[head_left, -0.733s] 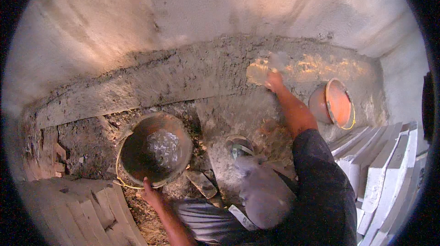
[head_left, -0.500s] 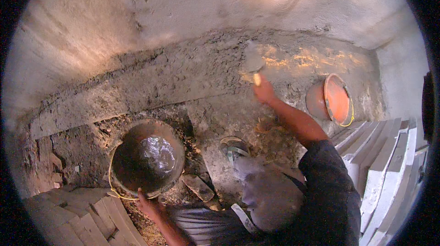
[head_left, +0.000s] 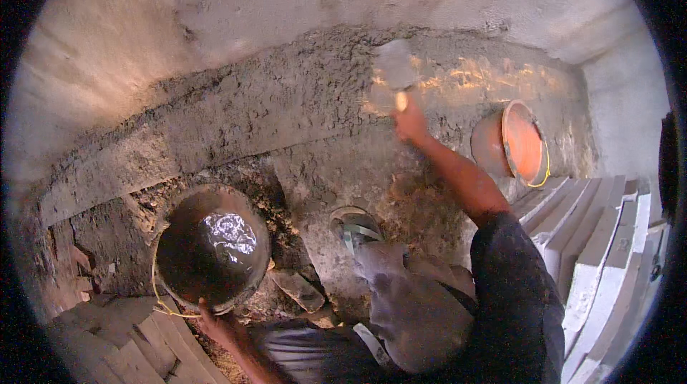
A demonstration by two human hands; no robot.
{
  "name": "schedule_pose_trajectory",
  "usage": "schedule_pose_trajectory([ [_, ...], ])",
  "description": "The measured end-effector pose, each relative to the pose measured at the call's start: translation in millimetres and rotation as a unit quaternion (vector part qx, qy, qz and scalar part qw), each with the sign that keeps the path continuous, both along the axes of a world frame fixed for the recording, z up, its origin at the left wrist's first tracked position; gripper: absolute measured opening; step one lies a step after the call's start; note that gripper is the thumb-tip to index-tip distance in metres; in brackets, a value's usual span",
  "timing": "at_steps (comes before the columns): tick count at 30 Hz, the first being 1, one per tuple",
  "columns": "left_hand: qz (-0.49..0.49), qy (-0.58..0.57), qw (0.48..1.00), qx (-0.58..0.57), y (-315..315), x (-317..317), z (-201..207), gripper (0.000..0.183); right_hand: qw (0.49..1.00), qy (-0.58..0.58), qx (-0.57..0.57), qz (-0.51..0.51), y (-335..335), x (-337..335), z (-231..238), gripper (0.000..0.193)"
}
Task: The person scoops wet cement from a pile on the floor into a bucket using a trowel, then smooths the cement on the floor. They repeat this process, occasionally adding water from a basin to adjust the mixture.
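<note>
My right hand [head_left: 409,123] is stretched out toward the wall and grips the handle of a trowel [head_left: 393,73], whose flat blade lies against a rough band of wet grey mortar [head_left: 279,101] at the wall's base. My left hand [head_left: 215,323] rests low at the near rim of a dark bucket [head_left: 211,248] holding shiny wet mix. My bent knee and sandalled foot [head_left: 354,230] sit between the two hands.
An orange bucket [head_left: 519,142] lies tipped on its side at the right. White tiles [head_left: 608,248] are stacked on edge along the right. Grey slabs [head_left: 122,348] lie at the lower left. Rubble and mortar lumps cover the floor around the dark bucket.
My right hand has moved the trowel leftward and up along the mortar band. The view has shifted, so the dark bucket sits lower and further left.
</note>
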State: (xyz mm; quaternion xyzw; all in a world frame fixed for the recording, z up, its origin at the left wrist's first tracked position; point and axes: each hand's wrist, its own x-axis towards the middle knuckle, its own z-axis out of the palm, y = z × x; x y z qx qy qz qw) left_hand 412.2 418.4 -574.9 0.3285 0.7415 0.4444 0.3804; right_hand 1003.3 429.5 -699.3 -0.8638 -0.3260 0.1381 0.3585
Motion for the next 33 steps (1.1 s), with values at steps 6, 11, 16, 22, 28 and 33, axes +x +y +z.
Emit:
schedule_pose_trajectory([
  [6,0.031,-0.176,0.984,-0.027,16,15,-1,0.051,0.992,0.093,0.02,-0.087,47,52,12,0.042],
  [11,0.015,-0.127,0.992,0.01,7,-5,-14,0.047,0.995,0.09,0.009,-0.046,25,-19,34,0.035],
  [16,0.002,-0.083,0.996,0.009,2,-1,-11,0.042,0.914,0.325,0.075,-0.232,-21,-4,25,0.015],
  [22,0.012,-0.087,0.996,-0.017,5,16,3,0.04,0.925,0.379,0.006,-0.019,70,-91,-4,0.019],
  [28,0.04,-0.113,0.993,0.003,11,13,5,0.037,0.888,0.444,0.117,-0.006,92,-132,30,0.023],
  [33,-0.018,0.001,1.0,-0.023,6,6,0,0.035,0.898,0.425,0.088,0.077,61,-147,63,0.034],
])
